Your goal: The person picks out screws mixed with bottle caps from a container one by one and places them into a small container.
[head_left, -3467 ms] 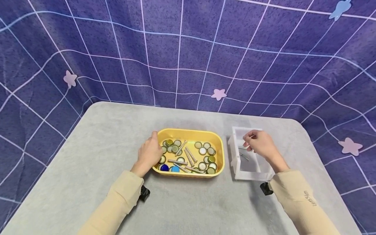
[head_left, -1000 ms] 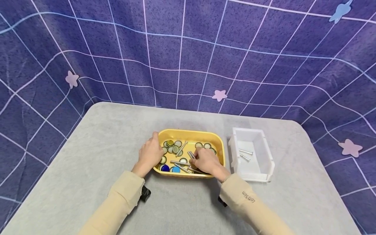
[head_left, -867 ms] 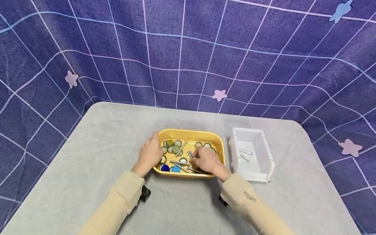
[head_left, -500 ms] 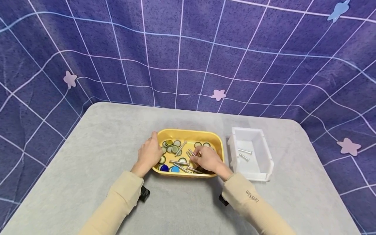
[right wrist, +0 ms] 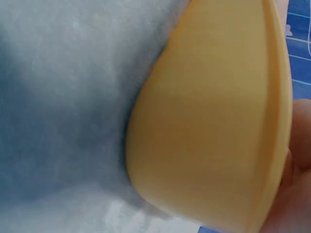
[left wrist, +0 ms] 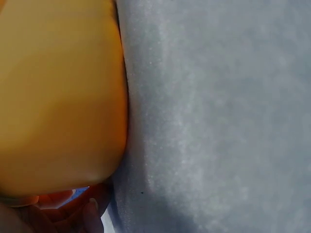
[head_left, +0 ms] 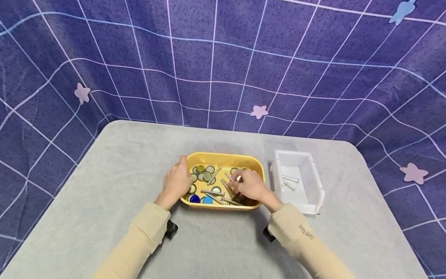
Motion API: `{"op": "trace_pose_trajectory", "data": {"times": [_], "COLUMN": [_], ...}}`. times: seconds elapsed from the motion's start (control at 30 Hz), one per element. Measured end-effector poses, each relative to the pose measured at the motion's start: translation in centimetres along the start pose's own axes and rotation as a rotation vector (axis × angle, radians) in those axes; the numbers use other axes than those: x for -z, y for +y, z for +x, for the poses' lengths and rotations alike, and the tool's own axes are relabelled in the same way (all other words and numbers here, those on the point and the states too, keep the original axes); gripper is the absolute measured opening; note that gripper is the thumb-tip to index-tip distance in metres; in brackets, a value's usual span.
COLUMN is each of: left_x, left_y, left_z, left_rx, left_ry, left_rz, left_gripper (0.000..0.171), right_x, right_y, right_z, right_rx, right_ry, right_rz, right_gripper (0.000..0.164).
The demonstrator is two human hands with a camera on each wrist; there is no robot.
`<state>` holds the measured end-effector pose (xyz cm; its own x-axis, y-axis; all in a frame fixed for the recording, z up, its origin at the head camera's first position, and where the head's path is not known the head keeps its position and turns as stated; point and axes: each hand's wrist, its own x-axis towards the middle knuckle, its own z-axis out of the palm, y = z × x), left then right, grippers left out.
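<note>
My left hand [head_left: 178,179] grips the left end of a yellow tub [head_left: 224,158], with the thumb along its rim. In the left wrist view, fingers show below the tub's wall [left wrist: 58,111]. My right hand [head_left: 251,185] reaches into the right part of the tub, thumb and forefinger pinching a silver bolt [head_left: 228,176]; its lower part is hidden by the fingers. Just left of it lies another bolt [head_left: 226,187]. Several more bolts [head_left: 213,192] and bottle caps [head_left: 207,176] cover the tub floor, among them a dark blue cap [head_left: 195,198] and a light blue cap [head_left: 208,200].
To the right of the tub stands a white bin [head_left: 316,182] with two bolts [head_left: 290,178] inside. Both containers rest on a grey table [head_left: 223,240]. Behind it hangs a purple curtain [head_left: 195,58] with a grid and stars.
From above the white bin, my right hand has come left into the tub. Lately it shifts slightly right, moving one bolt apart from its neighbour. The left hand stays on the tub's rim.
</note>
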<state>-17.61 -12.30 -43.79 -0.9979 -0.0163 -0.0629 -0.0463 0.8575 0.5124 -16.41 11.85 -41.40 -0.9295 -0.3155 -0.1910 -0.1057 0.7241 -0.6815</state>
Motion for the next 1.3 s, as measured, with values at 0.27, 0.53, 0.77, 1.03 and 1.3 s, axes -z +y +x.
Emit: {"op": "trace_pose_trajectory", "data": {"times": [0.27, 0.53, 0.77, 1.03, 1.3], "left_x": [-0.2, -0.2, -0.3, -0.2, -0.1], "left_y": [0.0, 0.1, 0.0, -0.2, -0.3], "left_z": [0.1, 0.1, 0.2, 0.1, 0.1], "left_rx": [-0.005, -0.010, -0.010, -0.013, -0.016], "left_ry": [-0.005, -0.001, -0.005, 0.008, 0.013], "left_rz": [-0.012, -0.012, -0.015, -0.015, -0.008], "left_gripper": [0.056, 0.056, 0.056, 0.050, 0.052], "right_x": [1.4, 3.2, 5.5, 8.7, 12.2], "right_y": [0.3, 0.6, 1.1, 2.4, 4.6], "right_z": [-0.2, -0.6, -1.1, -1.6, -2.5], "right_rx": [0.060, 0.096, 0.099, 0.119, 0.124], "right_ry": [0.029, 0.011, 0.043, 0.123, 0.207], "right_rz": [0.125, 0.282, 0.254, 0.175, 0.041], "right_gripper": [0.016, 0.024, 0.027, 0.028, 0.027]}}
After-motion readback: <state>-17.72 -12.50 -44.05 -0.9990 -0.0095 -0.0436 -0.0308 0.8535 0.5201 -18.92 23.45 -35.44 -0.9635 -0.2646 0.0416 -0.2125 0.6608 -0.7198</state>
